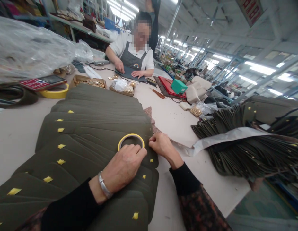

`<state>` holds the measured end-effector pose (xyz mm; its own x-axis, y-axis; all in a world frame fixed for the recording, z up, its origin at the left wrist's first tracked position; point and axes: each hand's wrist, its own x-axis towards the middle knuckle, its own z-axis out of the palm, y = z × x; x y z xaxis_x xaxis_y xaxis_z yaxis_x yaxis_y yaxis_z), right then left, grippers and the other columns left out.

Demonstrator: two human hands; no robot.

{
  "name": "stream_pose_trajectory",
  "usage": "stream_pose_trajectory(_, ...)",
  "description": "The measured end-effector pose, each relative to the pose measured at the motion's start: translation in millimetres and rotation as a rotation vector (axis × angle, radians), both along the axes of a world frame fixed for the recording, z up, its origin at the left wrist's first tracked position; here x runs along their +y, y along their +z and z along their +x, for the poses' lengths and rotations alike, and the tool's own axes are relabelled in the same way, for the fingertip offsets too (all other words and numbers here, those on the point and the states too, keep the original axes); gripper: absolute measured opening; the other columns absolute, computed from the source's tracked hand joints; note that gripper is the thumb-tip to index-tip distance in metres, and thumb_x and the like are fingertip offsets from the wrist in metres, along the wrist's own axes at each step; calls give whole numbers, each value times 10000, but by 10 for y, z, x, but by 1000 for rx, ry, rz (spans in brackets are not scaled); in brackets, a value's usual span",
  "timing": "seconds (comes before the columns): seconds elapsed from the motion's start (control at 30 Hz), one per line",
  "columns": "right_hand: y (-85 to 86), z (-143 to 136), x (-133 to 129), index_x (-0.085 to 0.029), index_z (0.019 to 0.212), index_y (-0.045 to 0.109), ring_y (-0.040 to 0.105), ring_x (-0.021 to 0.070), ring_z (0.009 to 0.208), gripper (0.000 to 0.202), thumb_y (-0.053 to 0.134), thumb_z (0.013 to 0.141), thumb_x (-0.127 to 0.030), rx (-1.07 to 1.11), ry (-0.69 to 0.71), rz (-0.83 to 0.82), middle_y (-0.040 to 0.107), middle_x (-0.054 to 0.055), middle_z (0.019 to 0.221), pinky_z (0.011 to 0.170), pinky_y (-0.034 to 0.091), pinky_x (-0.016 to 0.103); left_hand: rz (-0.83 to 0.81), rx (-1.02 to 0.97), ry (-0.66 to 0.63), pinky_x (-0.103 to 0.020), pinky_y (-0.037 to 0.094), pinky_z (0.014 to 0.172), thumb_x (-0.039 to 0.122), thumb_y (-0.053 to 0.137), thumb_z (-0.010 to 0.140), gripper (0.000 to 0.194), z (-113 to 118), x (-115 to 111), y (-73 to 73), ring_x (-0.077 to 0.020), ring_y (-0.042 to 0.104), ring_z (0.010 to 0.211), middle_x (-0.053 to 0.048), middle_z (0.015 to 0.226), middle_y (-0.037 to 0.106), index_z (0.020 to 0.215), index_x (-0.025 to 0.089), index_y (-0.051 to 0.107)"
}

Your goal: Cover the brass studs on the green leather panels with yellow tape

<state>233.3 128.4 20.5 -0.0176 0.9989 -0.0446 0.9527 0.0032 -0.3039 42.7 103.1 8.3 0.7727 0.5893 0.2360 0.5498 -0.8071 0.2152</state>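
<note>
My left hand (123, 165) is closed round a roll of yellow tape (131, 136), held above overlapping dark olive fabric panels (98, 128). Right beside it, at the panels' right edge, my right hand (161, 146) has its thumb and fingers pinched together; what they hold, if anything, is too small to make out. Small yellow tape pieces (61, 162) dot the panels in a row on the left. More of them, such as a tape piece (144, 176), run along the right edge. A tiny shiny spot (150, 129) shows on a panel just beyond my right hand.
A thick stack of olive panels (226, 157) lies at the right, with a pale strip (226, 136) across it. Boxes of gold-coloured hardware (91, 82), another tape roll (55, 92) and a red calculator (41, 82) stand at the back. A co-worker (133, 54) sits across the table.
</note>
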Motion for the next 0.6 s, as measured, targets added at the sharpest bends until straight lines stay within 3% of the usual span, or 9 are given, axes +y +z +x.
stream_pose_trajectory(0.2,38,55,-381,-162,562,681,545,112,504,190,564,659,-48,86,114,-132,635,-1,522,464,308,210,20,-182,-24,-308,490,677,140,380,958,162,-120,51,-81,-178,558,729,-20,812,569,936,189,532)
stream_pose_trajectory(0.27,37,56,-495,-168,693,724,589,126,568,196,561,720,-61,210,105,-49,688,10,626,516,369,210,18,-265,-24,-281,508,686,165,370,975,177,-137,65,-94,-161,598,740,-17,830,609,1000,192,544)
stream_pose_trajectory(0.37,36,11,-605,-175,917,724,643,146,687,182,578,817,-134,472,59,204,728,30,803,630,470,230,18,-399,-55,-243,529,769,205,379,991,228,-142,66,-90,-140,659,852,-30,969,682,1171,193,518)
stream_pose_trajectory(0.5,36,-99,-660,-178,1008,682,636,148,741,198,582,844,-129,577,247,396,707,45,883,688,504,258,34,-405,-61,-225,502,923,221,402,990,449,-141,55,-99,-139,637,1084,-70,1259,633,1428,179,309)
stream_pose_trajectory(0.6,16,-161,-660,-179,1031,656,620,158,773,215,551,860,-102,508,350,481,690,59,893,710,504,282,62,-379,-20,-233,526,883,257,402,993,477,-140,50,-135,-155,664,1041,-90,1248,642,1442,161,276)
